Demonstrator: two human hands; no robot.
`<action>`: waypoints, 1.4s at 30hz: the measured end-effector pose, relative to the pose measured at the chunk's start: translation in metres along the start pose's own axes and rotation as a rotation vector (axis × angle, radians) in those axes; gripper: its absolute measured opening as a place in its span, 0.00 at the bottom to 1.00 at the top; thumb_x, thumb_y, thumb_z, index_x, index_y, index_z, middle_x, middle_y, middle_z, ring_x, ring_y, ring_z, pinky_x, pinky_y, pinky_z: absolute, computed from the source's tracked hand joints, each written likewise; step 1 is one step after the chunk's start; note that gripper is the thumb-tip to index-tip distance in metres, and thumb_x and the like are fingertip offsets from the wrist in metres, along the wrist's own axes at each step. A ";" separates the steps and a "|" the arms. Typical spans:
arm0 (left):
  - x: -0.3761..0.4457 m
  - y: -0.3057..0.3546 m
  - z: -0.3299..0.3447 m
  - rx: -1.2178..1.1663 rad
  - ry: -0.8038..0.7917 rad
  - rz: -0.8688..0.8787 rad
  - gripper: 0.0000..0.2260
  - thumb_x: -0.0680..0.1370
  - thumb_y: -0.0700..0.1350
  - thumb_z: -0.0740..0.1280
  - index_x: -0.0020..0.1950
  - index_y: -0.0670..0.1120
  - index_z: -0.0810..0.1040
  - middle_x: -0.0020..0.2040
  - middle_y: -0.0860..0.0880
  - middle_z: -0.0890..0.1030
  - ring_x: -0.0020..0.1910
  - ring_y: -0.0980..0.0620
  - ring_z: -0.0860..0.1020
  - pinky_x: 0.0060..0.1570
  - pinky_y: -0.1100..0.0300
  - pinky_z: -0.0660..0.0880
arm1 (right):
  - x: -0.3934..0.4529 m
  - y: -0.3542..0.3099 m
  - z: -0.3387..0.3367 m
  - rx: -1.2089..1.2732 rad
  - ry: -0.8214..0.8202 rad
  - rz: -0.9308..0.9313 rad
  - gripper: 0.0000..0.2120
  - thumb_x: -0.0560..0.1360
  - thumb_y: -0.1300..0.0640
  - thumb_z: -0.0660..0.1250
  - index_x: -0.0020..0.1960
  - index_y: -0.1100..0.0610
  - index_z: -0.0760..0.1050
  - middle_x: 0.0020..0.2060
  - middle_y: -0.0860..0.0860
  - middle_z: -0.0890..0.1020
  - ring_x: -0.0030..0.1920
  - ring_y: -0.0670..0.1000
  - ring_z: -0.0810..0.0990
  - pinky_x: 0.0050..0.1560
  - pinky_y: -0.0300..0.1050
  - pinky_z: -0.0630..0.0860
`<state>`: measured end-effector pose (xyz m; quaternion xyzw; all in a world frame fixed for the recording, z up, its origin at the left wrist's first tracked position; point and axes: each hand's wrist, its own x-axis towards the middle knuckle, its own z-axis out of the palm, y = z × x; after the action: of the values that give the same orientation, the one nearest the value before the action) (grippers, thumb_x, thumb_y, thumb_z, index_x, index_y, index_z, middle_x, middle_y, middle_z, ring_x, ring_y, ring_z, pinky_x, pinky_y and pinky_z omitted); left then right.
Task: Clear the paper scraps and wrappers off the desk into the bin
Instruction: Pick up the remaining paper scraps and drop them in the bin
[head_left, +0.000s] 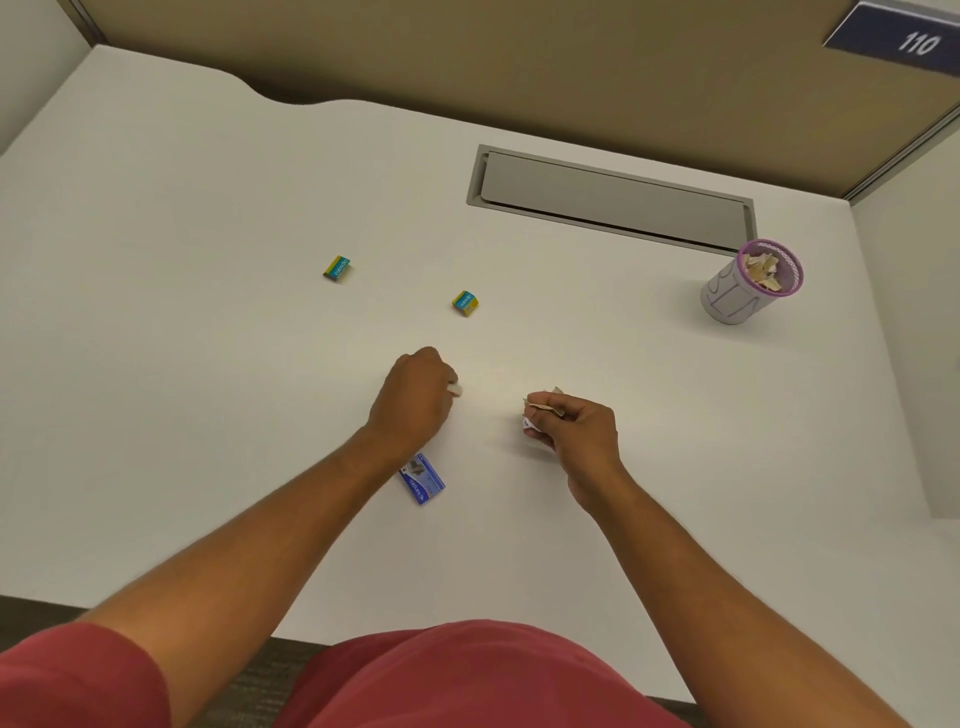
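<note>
blue box (423, 480) partly under wrist, print unreadable

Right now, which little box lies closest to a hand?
The blue box, half under the left wrist; both yellow boxes sit farther up the desk.

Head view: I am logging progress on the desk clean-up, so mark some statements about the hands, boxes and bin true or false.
1. The right hand grips crumpled paper scraps. True.
2. The bin is empty. False: paper scraps fill its top.
3. Two yellow and teal boxes lie on the desk. True.
4. The blue box is inside the bin. False: it lies on the desk beside the left forearm.
5. The left hand lies flat and open. False: its fingers curl over a small white scrap.
</note>
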<state>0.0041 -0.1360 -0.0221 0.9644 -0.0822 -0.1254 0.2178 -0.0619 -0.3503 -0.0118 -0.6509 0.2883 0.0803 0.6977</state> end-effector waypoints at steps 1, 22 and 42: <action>-0.002 0.002 0.000 -0.037 0.000 -0.013 0.11 0.81 0.40 0.68 0.61 0.41 0.85 0.60 0.44 0.84 0.59 0.43 0.82 0.58 0.60 0.75 | -0.001 0.000 0.001 0.017 -0.002 0.008 0.07 0.74 0.69 0.75 0.51 0.64 0.86 0.50 0.57 0.87 0.39 0.49 0.86 0.45 0.39 0.83; 0.057 0.141 -0.006 -1.611 -0.289 -0.483 0.07 0.76 0.30 0.73 0.40 0.38 0.89 0.44 0.41 0.89 0.43 0.48 0.88 0.44 0.62 0.84 | 0.025 -0.062 -0.115 0.934 -0.169 0.211 0.15 0.69 0.70 0.72 0.55 0.64 0.81 0.52 0.59 0.81 0.52 0.56 0.83 0.45 0.37 0.85; 0.191 0.400 0.003 -0.913 -0.191 -0.345 0.09 0.81 0.35 0.67 0.61 0.35 0.78 0.59 0.36 0.82 0.55 0.38 0.85 0.56 0.47 0.85 | 0.173 -0.196 -0.237 -0.282 0.442 -0.179 0.07 0.74 0.63 0.77 0.52 0.58 0.87 0.49 0.53 0.86 0.43 0.52 0.86 0.35 0.39 0.84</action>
<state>0.1440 -0.5347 0.1128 0.7545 0.1221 -0.2704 0.5854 0.1052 -0.6498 0.0726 -0.7662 0.3609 -0.0865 0.5246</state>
